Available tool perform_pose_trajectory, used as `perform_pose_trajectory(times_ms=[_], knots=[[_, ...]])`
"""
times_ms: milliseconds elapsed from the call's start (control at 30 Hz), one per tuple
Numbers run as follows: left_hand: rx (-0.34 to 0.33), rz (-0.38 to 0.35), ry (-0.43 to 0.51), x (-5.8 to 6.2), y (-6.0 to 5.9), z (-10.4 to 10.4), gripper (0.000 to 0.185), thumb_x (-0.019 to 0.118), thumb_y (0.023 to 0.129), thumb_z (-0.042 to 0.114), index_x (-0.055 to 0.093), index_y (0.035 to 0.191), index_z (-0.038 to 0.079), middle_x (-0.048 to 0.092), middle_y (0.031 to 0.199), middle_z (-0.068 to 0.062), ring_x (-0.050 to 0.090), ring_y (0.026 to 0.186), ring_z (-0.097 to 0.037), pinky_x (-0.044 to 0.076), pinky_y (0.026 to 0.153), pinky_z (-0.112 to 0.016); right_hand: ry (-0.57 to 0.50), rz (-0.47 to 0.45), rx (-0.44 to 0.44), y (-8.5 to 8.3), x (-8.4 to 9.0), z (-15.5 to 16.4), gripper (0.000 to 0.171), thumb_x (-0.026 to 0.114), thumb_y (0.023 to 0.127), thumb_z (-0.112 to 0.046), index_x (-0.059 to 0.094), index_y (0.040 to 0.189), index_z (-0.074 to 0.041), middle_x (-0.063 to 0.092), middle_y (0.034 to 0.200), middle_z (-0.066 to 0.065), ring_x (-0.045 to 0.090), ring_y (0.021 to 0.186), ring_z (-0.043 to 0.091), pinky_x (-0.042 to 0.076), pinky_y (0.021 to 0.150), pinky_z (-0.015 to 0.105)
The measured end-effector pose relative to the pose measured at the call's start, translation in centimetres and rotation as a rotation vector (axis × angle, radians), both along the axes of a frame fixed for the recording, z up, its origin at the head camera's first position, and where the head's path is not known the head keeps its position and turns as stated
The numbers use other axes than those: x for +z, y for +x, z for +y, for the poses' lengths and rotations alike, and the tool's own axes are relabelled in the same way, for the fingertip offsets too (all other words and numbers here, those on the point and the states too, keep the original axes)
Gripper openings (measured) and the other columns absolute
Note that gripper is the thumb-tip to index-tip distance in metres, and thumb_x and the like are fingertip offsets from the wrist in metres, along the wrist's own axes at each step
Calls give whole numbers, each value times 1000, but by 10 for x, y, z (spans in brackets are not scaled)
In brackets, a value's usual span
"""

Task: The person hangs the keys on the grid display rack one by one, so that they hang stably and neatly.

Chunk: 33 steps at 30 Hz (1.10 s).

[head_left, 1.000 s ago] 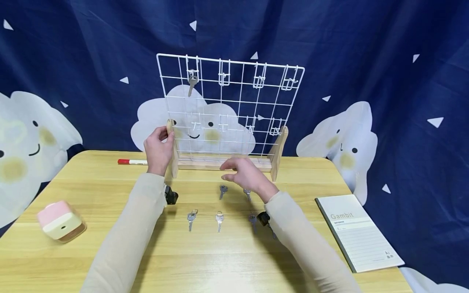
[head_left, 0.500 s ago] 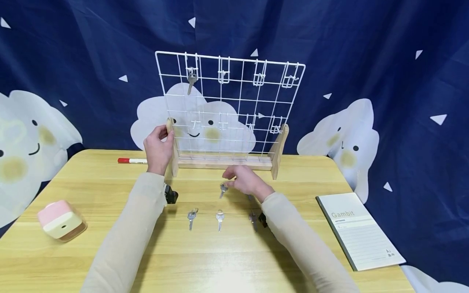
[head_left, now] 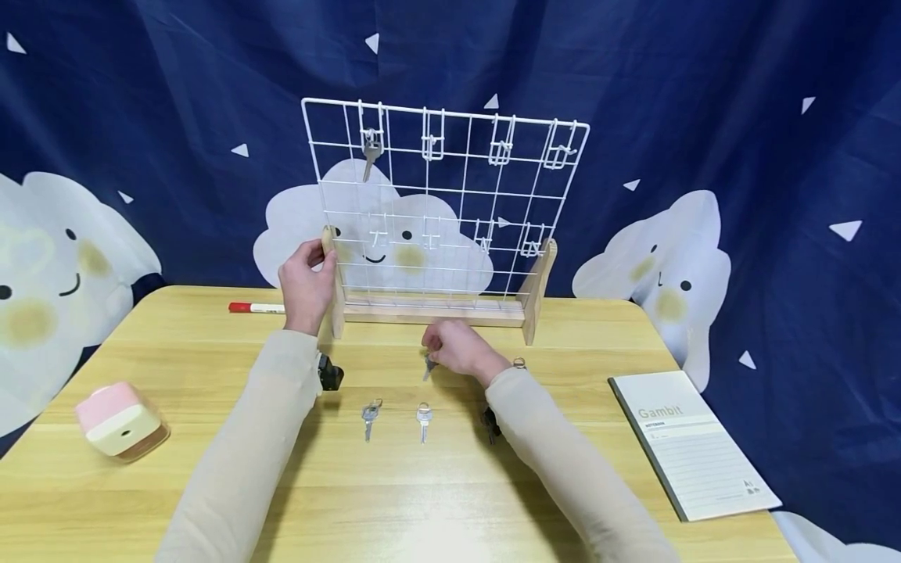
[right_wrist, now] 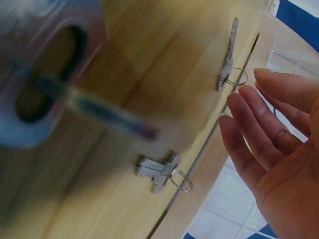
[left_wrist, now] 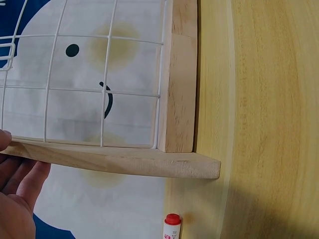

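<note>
1. Key: in front of the wire rack, near the middle of its wooden base; its ring showed in the right wrist view, just beside the fingertips.
2. Right hand: in front of the rack, over that key; fingers bent and close together, thumb and forefinger tips near the ring; could not tell whether they pinched it.
3. Left hand: at the rack's left side; thumb and fingers pinched the left upright between them.
4. Other keys: hung key on the rack's top-left hook; front-left key and front-middle key farther out before the rack; neighbouring key also in front of it.
5. Surroundings: red-capped pen left of the rack; pink-and-cream box farther left and nearer the person; notebook right of the rack, also nearer; patterned curtain behind it.
</note>
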<state>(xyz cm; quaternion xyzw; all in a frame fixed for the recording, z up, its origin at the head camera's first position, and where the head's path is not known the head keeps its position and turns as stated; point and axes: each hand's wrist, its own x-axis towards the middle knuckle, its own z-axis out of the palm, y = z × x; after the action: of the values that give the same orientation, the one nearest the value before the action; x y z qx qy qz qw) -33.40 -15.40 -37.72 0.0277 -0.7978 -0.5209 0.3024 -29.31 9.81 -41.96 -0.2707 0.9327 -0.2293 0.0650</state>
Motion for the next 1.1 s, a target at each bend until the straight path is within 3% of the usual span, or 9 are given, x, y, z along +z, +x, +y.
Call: perform_pose_trajectory(times_ms=[433, 733, 1100], knots=[[4, -3, -4, 0, 0, 1, 29, 64, 96, 12, 66, 122, -1, 67, 116, -19, 64, 107, -28, 53, 95, -39, 130, 43, -19, -3, -5, -4, 21, 60, 84, 7, 71, 90, -10, 66, 88, -1, 62, 88, 15, 54, 81, 25], [11, -16, -13, 0, 0, 1, 29, 63, 96, 12, 66, 122, -1, 68, 116, -18, 64, 107, -27, 53, 95, -37, -12, 75, 1, 4, 14, 7, 14, 63, 86, 5, 72, 90, -5, 70, 89, 2, 65, 86, 17, 55, 80, 26], [12, -6, -14, 1, 2, 2, 29, 63, 96, 10, 65, 122, -2, 67, 115, -19, 64, 107, -29, 52, 95, -39, -123, 86, -13, 12, 39, 14, 8, 67, 90, 1, 71, 90, -6, 67, 83, -4, 63, 79, 10, 54, 75, 22]])
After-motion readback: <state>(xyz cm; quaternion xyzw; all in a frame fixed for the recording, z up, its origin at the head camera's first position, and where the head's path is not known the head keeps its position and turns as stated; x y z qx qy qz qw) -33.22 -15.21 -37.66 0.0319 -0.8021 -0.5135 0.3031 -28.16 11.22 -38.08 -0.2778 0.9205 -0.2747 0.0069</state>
